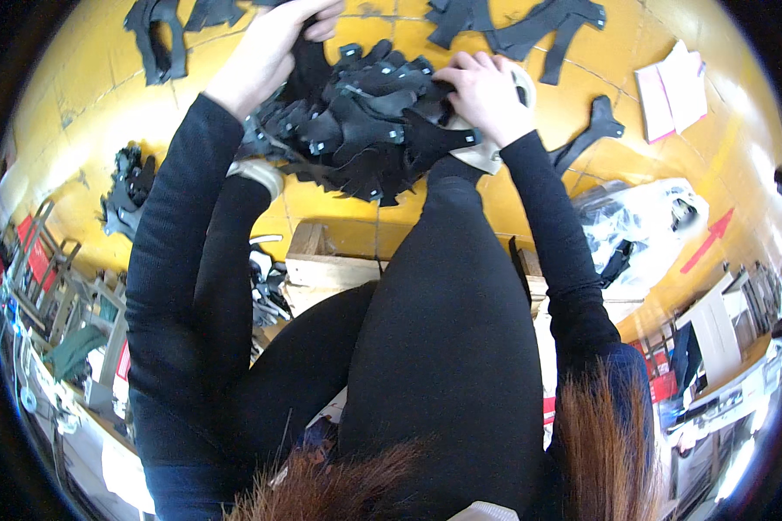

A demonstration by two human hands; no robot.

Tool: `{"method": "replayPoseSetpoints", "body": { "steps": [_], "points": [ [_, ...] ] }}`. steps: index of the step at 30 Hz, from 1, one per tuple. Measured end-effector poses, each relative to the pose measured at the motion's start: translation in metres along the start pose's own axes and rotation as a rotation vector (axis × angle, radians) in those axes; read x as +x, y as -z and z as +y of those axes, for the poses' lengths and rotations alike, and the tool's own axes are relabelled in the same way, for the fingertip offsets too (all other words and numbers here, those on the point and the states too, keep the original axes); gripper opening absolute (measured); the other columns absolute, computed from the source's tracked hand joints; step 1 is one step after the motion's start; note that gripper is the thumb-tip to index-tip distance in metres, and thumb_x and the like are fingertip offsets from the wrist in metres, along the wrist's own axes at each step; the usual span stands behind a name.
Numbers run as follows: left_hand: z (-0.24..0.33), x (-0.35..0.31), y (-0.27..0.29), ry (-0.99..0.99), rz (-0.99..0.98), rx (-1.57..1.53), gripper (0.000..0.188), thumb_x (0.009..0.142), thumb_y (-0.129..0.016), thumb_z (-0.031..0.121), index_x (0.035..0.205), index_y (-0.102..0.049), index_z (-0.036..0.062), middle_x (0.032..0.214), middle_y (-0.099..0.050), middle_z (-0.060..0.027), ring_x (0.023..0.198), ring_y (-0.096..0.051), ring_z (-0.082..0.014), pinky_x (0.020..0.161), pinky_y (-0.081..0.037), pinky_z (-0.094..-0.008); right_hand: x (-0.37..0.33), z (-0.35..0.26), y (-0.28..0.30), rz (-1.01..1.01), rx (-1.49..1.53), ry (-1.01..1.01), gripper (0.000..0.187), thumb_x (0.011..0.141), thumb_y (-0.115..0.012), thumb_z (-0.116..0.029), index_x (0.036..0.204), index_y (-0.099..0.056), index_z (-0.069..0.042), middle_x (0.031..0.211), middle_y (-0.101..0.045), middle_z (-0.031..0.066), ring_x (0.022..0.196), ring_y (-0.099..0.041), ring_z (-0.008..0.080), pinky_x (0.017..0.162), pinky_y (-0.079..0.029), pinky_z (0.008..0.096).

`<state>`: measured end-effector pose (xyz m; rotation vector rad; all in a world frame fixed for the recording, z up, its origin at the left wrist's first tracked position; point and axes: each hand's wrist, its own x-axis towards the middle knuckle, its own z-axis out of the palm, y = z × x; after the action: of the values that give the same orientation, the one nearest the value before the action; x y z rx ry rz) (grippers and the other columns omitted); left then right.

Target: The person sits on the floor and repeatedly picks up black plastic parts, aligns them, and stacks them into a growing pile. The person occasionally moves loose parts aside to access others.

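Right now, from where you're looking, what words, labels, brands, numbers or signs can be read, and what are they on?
No words or numbers are readable.
Pieces: pale marks, too small to read.
Papers: nothing legible.
Floor: a red arrow, a sign without readable words.

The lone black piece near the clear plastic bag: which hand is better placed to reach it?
Probably the right hand: it's on the lone black piece's side of the dark pile, while the left hand is across the pile.
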<state>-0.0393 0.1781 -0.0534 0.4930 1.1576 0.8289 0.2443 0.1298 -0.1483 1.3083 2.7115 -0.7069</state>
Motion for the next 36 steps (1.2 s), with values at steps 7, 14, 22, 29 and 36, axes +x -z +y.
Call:
{"method": "replayPoseSetpoints", "body": {
  "steps": [7,14,22,29,36],
  "points": [
    [-0.005,-0.004,0.016,-0.011,0.013,0.167,0.024,0.099,-0.062,0.022,0.107,-0.066,-0.0007,0.072,-0.042,0.0074,0.063,-0.035,-0.0050,0.061,-0.029,-0.0227,-0.010,0.006,0.001,-0.021,0.085,0.020,0.021,0.080,-0.068,-0.018,0.098,-0.078,-0.019,0.093,-0.063,0.0003,0.099,-0.059,0.0215,0.091,-0.042,0.0403],
    [-0.007,-0.003,0.015,0.049,-0.006,0.056,0.021,0.099,-0.062,0.020,0.106,-0.063,0.0001,0.073,-0.043,0.0072,0.062,-0.036,-0.0040,0.060,-0.030,-0.0215,-0.003,0.009,-0.002,-0.092,0.092,0.033,0.021,0.080,-0.063,-0.011,0.094,-0.079,-0.016,0.095,-0.070,0.0005,0.097,-0.065,0.0205,0.088,-0.045,0.0381],
    [-0.015,-0.007,0.013,0.101,0.010,0.082,0.021,0.099,-0.061,0.022,0.105,-0.062,0.0020,0.071,-0.040,0.0077,0.063,-0.034,-0.0043,0.061,-0.029,-0.0218,0.013,0.012,-0.002,-0.193,0.190,0.007,0.019,0.078,-0.062,-0.007,0.089,-0.077,-0.009,0.091,-0.071,0.0072,0.091,-0.069,0.0260,0.082,-0.051,0.0405],
    [-0.018,-0.009,0.003,0.098,0.029,0.091,0.018,0.099,-0.061,0.019,0.105,-0.061,0.0020,0.071,-0.042,0.0075,0.061,-0.037,-0.0041,0.059,-0.030,-0.0217,0.003,-0.004,0.006,-0.062,0.225,0.071,0.010,0.078,-0.062,-0.008,0.086,-0.068,-0.006,0.096,-0.068,0.0084,0.093,-0.067,0.0289,0.082,-0.052,0.0385],
    [-0.021,-0.011,-0.012,0.080,0.036,0.112,0.020,0.098,-0.062,0.020,0.104,-0.065,0.0009,0.072,-0.045,0.0076,0.061,-0.037,-0.0042,0.058,-0.030,-0.0219,-0.035,-0.013,0.024,0.580,0.431,0.048,0.031,0.070,-0.064,0.009,0.098,-0.069,-0.003,0.108,-0.066,0.0103,0.102,-0.065,0.0302,0.089,-0.053,0.0386]
  ]
}}
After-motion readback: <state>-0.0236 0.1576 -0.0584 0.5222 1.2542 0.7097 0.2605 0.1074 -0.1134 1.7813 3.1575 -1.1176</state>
